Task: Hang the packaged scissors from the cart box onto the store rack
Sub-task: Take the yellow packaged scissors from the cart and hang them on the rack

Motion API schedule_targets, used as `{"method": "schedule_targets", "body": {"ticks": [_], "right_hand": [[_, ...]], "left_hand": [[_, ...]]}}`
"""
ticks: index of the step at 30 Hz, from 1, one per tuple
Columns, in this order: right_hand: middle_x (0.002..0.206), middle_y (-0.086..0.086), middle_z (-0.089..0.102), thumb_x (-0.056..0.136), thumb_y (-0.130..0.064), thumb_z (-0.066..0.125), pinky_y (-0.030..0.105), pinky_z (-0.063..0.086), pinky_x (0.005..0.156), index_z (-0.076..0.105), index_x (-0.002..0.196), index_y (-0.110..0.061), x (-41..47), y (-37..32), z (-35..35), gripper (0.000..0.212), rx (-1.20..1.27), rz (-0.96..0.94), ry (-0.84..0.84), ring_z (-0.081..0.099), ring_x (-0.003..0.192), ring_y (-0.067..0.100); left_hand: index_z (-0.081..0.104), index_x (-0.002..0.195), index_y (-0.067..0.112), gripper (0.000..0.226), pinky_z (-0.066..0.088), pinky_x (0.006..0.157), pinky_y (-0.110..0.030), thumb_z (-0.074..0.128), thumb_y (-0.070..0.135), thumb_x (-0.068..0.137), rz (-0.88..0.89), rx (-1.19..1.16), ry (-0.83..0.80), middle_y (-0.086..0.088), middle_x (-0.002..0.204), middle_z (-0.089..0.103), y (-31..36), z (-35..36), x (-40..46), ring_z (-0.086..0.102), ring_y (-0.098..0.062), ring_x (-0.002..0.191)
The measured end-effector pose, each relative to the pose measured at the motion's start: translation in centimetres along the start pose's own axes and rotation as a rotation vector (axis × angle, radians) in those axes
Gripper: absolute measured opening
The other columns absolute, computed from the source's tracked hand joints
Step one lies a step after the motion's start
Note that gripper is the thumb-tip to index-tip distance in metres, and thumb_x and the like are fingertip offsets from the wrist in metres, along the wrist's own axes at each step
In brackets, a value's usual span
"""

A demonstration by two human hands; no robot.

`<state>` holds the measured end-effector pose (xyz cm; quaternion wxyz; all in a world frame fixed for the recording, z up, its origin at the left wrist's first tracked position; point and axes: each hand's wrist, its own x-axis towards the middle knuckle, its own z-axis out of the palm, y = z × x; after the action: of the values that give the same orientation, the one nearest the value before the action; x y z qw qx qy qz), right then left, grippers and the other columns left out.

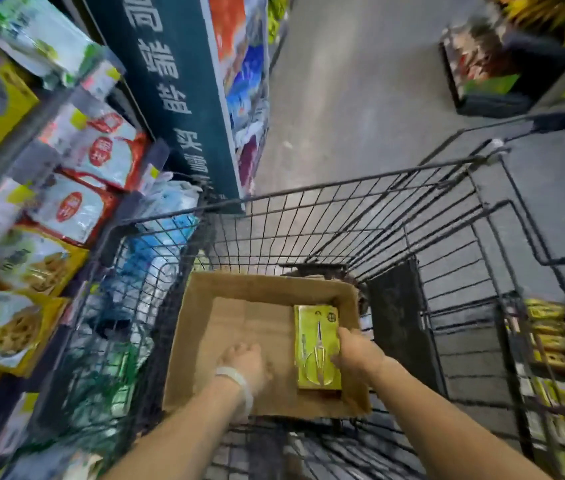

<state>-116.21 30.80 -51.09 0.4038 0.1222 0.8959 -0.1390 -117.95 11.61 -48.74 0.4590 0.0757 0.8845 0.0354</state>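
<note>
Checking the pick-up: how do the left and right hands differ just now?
The right hand grips the yellow scissors pack by its edge; the left hand holds nothing. The left wrist wears a white band; the right is bare. Both reach into the cardboard box.

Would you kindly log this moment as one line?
stage: pickup | right hand: grips scissors pack in cardboard box | left hand: over box floor

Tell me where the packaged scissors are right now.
In the head view, the packaged scissors lie at the right side of the cardboard box in the cart, gripped by the right hand.
</note>
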Motion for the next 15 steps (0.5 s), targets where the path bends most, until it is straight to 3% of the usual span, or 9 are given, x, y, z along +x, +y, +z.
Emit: {"method": "schedule_targets", "body": {"ticks": [4, 10, 12, 14, 15], "right_hand": [[0.134, 0.014, 0.049, 0.093, -0.025, 0.051, 0.034, 0.043, 0.098, 0.04, 0.133, -0.007, 4.6, 0.4, 2.8, 0.045, 0.051, 0.045, -0.122, 0.051, 0.121, 0.029], [0.14, 0.015, 0.042, 0.093, -0.025, 0.054, 0.033, 0.039, 0.102, 0.028, 0.14, -0.009, 9.8, 1.4, 6.5, 0.056, 0.296, 0.201, -0.166, 0.046, 0.127, 0.031], [0.138, 0.014, 0.045, 0.092, -0.022, 0.056, 0.033, 0.04, 0.101, 0.028, 0.139, -0.011, 11.2, 1.8, 8.0, 0.056, 0.386, 0.262, -0.172, 0.047, 0.127, 0.031], [0.136, 0.014, 0.046, 0.091, -0.019, 0.055, 0.036, 0.041, 0.101, 0.029, 0.137, -0.012, 12.1, 1.9, 9.6, 0.053, 0.457, 0.328, -0.155, 0.047, 0.125, 0.031], [0.136, 0.013, 0.046, 0.091, -0.018, 0.054, 0.037, 0.041, 0.101, 0.029, 0.138, -0.012, 12.5, 1.8, 10.3, 0.053, 0.481, 0.359, -0.133, 0.048, 0.125, 0.031]], "left_hand": [[0.028, 0.143, 0.011, 0.058, 0.038, 0.106, -0.035, 0.049, 0.033, 0.094, -0.012, -0.053, -0.09, -0.012, 0.144, 0.038, 0.5, 1.8, 5.5, 0.038, -0.029, 0.133], [0.033, 0.142, 0.009, 0.056, 0.036, 0.105, -0.032, 0.05, 0.032, 0.094, 0.017, -0.076, -0.146, -0.011, 0.145, 0.04, 2.2, 4.3, 11.5, 0.041, -0.027, 0.133], [0.046, 0.132, 0.01, 0.042, 0.038, 0.1, -0.032, 0.049, 0.03, 0.095, 0.029, -0.151, -0.192, -0.012, 0.135, 0.049, 2.9, 5.1, 12.7, 0.045, -0.025, 0.128], [0.057, 0.108, 0.015, 0.019, 0.043, 0.091, -0.031, 0.053, 0.025, 0.093, 0.032, -0.259, -0.231, -0.011, 0.111, 0.059, 3.5, 5.9, 13.8, 0.052, -0.023, 0.114], [0.058, 0.107, 0.012, 0.02, 0.045, 0.089, -0.031, 0.057, 0.022, 0.09, 0.036, -0.323, -0.217, -0.01, 0.11, 0.061, 3.7, 6.2, 14.2, 0.055, -0.023, 0.109]]}}
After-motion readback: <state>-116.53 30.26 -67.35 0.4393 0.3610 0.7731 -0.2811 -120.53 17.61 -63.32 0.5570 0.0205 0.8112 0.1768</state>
